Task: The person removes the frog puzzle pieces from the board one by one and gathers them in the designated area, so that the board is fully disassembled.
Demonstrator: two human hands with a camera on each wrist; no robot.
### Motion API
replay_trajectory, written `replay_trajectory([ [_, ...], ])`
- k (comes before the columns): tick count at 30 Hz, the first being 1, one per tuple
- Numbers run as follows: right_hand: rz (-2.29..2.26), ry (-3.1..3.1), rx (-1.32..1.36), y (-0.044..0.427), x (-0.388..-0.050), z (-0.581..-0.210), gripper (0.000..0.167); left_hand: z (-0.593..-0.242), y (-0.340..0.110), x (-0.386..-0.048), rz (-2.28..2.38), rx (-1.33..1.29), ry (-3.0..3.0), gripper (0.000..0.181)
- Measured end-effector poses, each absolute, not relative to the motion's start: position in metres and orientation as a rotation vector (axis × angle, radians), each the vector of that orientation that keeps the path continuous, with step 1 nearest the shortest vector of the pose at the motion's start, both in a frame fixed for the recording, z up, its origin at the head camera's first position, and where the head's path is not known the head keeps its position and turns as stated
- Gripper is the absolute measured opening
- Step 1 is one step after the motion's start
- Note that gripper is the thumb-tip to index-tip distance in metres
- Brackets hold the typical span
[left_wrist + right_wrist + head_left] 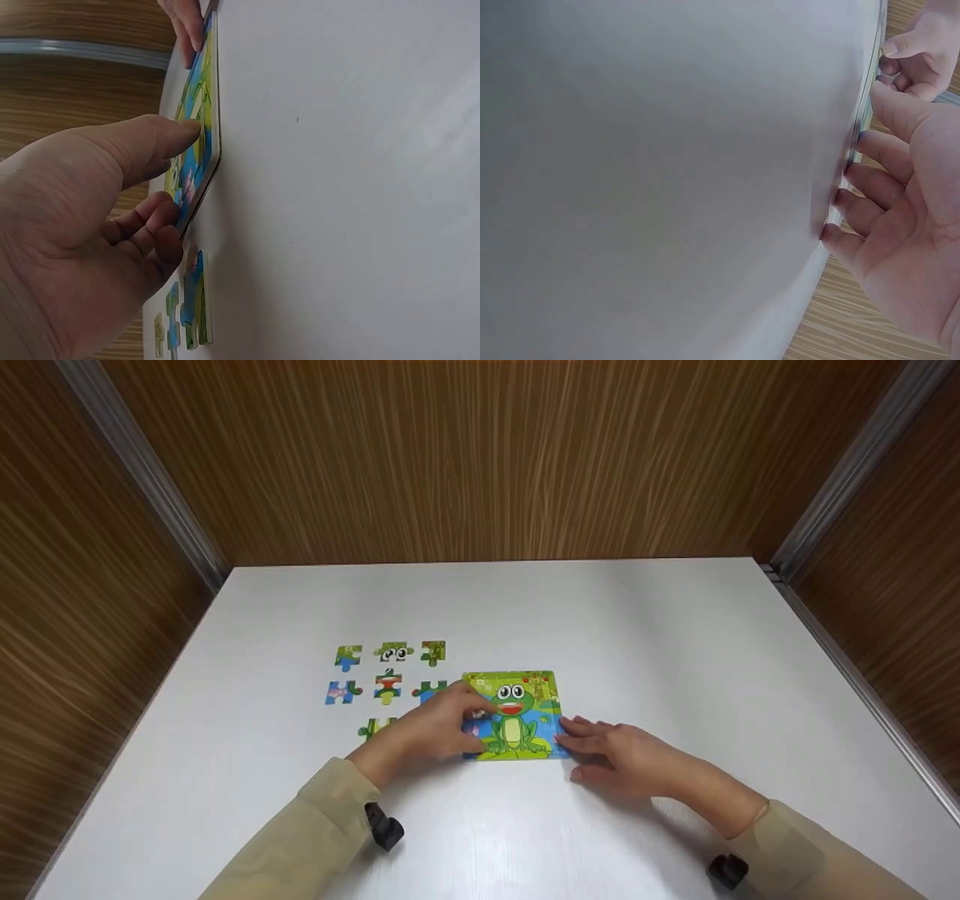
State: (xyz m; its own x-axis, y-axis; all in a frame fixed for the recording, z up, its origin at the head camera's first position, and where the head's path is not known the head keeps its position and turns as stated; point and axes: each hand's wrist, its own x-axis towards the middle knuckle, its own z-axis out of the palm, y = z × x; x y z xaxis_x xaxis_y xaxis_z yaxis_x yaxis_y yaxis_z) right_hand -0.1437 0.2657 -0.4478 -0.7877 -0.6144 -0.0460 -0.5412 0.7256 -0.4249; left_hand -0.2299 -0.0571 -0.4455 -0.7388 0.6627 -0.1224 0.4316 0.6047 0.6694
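A square puzzle board with a green frog picture lies flat on the white table. Over its left side is my left hand, thumb and index finger apart on the picture. The left wrist view shows that thumb on the board's face, with the other fingers bent beside the edge. At the board's right edge, my right hand touches with its fingertips, fingers extended. Loose jigsaw pieces lie left of the board, among them one with frog eyes and one with a red mouth.
The loose pieces form rough rows; my left hand and forearm partly cover the nearest ones, such as a green piece. Wood-grain panels stand behind and at both sides of the white table. Each sleeve cuff carries a small black device.
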Motion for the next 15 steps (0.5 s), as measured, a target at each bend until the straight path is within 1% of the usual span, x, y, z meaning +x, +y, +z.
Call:
replay_trajectory([
  [6, -0.591, 2.749, -0.943, 0.2655, -0.1434, -0.4478, 0.058, -0.4454, -0.0588, -0.2315, 0.850, 0.950, 2.483, 0.043],
  [15, -0.587, 2.741, -0.939, 0.2654, -0.1431, -0.4467, 0.058, -0.4456, -0.0589, -0.2306, 0.850, 0.972, 2.467, 0.042],
])
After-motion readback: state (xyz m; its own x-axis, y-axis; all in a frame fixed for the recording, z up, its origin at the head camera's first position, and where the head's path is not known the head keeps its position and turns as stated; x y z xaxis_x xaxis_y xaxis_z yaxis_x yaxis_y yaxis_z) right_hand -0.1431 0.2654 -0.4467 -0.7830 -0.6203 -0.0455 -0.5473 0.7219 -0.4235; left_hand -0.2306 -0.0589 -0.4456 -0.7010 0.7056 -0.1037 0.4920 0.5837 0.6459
